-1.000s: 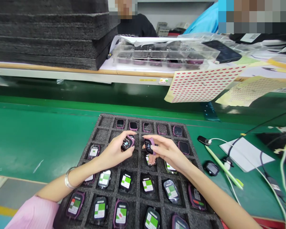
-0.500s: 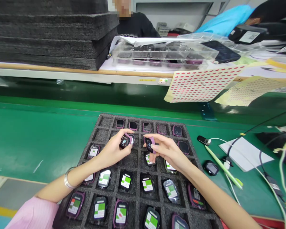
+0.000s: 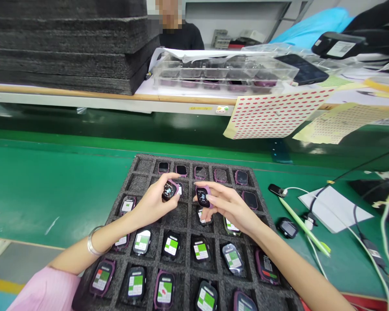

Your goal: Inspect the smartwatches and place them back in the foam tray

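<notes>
My left hand point(image 3: 157, 196) is closed round a purple smartwatch case point(image 3: 170, 190) with a lit dial, gripped between thumb and fingers. A second purple smartwatch point(image 3: 202, 196), its screen also lit, is pinched in my right hand point(image 3: 228, 205). Both are held above a dark foam tray point(image 3: 185, 270) divided into square pockets. Watch cases sit in many of the pockets, several with green-and-white screens, such as a black watch point(image 3: 171, 245) in the middle. The far row holds purple watches with dark screens, among them one watch point(image 3: 241, 177) at the right.
A green bench point(image 3: 52, 190) carries the tray. At right lie a black watch point(image 3: 287, 227), a light green pen point(image 3: 303, 224), white paper point(image 3: 335, 209) and cables. Stacked black foam point(image 3: 61, 52) and clear plastic trays point(image 3: 223, 71) stand on the shelf; a person point(image 3: 184, 36) is behind it.
The watch in my right hand has turned so that its screen faces me more fully. My left hand has shifted slightly left with its watch. The person behind the shelf has moved a little.
</notes>
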Motion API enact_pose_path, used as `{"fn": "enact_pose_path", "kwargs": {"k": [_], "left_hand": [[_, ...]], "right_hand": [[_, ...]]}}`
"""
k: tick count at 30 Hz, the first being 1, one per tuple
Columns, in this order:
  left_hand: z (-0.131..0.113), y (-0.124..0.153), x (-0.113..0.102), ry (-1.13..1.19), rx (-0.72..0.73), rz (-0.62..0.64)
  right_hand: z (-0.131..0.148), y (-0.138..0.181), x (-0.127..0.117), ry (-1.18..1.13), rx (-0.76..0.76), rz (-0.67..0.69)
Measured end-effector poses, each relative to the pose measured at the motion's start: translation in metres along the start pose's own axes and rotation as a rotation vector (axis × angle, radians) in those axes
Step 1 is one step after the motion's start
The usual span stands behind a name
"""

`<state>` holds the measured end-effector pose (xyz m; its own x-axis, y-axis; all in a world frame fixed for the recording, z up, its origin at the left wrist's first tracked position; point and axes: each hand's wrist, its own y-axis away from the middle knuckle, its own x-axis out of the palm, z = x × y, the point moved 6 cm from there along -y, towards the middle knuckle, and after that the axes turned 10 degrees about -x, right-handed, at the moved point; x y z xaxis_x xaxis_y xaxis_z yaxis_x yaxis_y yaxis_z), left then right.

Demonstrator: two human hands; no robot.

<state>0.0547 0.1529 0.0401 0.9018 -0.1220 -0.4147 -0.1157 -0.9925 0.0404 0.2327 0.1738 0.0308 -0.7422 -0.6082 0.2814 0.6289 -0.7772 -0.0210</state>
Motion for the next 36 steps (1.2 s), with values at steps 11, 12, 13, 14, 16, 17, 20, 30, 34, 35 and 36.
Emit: {"fn": "enact_pose_path", "kwargs": {"k": [11, 12, 13, 14, 16, 17, 20, 30, 34, 35, 36], "left_hand": [[0.011, -0.007, 0.014, 0.677, -0.312, 0.224], [0.011, -0.007, 0.014, 0.693, -0.321, 0.227], [0.012, -0.006, 0.015, 0.704, -0.327, 0.233], [0.012, -0.006, 0.015, 0.709, -0.33, 0.24], [0.013, -0.005, 0.016, 0.711, -0.332, 0.25], [0.014, -0.005, 0.016, 0.71, -0.331, 0.25], [0.015, -0.005, 0.016, 0.705, -0.328, 0.244], [0.011, -0.005, 0.017, 0.646, -0.284, 0.267], [0.01, -0.005, 0.018, 0.627, -0.257, 0.282], [0.01, -0.005, 0.018, 0.623, -0.252, 0.283], [0.009, -0.005, 0.017, 0.62, -0.249, 0.283]], "right_hand": [[-0.005, -0.001, -0.001, -0.025, 0.033, -0.032], [-0.005, -0.001, -0.001, -0.006, 0.027, -0.044], [-0.005, -0.001, -0.002, 0.014, 0.021, -0.057], [-0.006, -0.001, -0.003, 0.031, 0.013, -0.067], [-0.006, 0.0, -0.003, 0.057, 0.003, -0.08], [-0.006, 0.0, -0.004, 0.066, 0.001, -0.082], [-0.006, 0.0, -0.004, 0.084, -0.005, -0.085], [-0.002, 0.001, -0.004, 0.199, -0.043, -0.11], [-0.003, 0.003, -0.002, 0.225, -0.038, -0.079], [-0.004, 0.003, 0.0, 0.216, -0.036, -0.057], [-0.004, 0.004, 0.003, 0.206, -0.033, -0.033]]}}
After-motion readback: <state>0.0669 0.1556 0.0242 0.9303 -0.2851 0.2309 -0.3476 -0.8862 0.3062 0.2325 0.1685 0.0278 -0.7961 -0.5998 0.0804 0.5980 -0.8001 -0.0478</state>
